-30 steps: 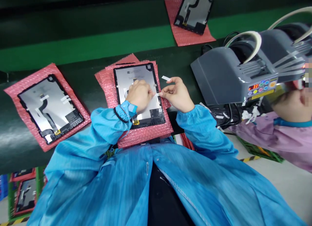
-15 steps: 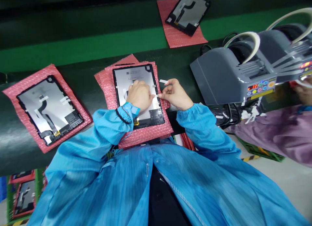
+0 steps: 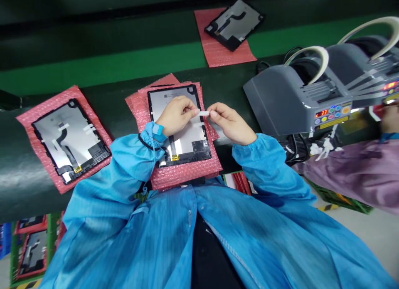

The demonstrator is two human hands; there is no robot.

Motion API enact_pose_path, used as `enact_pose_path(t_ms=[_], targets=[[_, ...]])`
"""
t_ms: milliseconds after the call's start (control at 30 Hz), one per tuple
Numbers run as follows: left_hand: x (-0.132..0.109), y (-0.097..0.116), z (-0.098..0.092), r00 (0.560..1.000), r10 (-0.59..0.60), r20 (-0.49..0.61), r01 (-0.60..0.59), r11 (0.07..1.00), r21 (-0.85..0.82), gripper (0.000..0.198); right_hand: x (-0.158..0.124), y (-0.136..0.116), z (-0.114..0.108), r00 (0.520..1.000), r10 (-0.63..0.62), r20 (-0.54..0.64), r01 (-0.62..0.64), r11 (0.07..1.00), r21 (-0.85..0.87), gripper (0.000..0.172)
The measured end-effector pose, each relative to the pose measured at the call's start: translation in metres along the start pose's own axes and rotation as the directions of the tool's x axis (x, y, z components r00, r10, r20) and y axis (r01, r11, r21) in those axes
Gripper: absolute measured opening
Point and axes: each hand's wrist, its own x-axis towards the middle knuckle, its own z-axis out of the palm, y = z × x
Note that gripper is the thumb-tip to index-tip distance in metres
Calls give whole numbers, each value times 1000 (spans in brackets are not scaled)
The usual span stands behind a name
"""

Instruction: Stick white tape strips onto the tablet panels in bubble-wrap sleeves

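A short strip of white tape (image 3: 204,113) is stretched between my two hands, over the right edge of a tablet screen panel (image 3: 190,143). My left hand (image 3: 177,114) pinches one end of it between thumb and finger, above the panel. The other end sits between the thumb and forefinger of my right hand (image 3: 232,122), just right of the panel. Back side up, the panel shows a silver sheet, a black frame and a dark flex cable, partly hidden by my left hand. Beneath it lie pink bubble-wrap sheets (image 3: 174,176).
Left of me another panel (image 3: 79,135) with white tape pieces rests on pink bubble wrap (image 3: 28,118). One more panel (image 3: 233,25) lies at the back. Grey tape dispensers (image 3: 277,102) stand at right, beside a co-worker's purple sleeve (image 3: 349,168). Crates (image 3: 14,255) sit below.
My left hand has lifted off the panel's middle and moved up. Both hands now hold one strip between them; earlier a second strip stuck out from my right fingers. The view has shifted slightly.
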Motion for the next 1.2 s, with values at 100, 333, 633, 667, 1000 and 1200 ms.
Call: enact_pose_path(t_ms=[100,333,633,667,1000,1200], targets=[[-2,-2,3,999,-41,-5,40,999,-17,19,2,6,-3,996,15,-92,-26,993,-117,59],[-1,-9,9,996,-87,34,88,996,-28,18,16,13,5,992,71,-100,-81,992,-97,36],[2,-2,22,988,-149,49,121,922,369,19,20,7,11,984,172,-50,-178,911,-372,9],[1,1,21,985,-162,55,129,913,388,19,20,6,11,983,179,-48,-184,906,-381,9],[-3,6,19,977,-207,59,164,894,417,15,23,-1,13,873,479,-93,-488,854,-181,34],[7,-3,22,982,-189,-5,180,930,319,17,20,4,9,718,680,150,-694,715,82,50]])
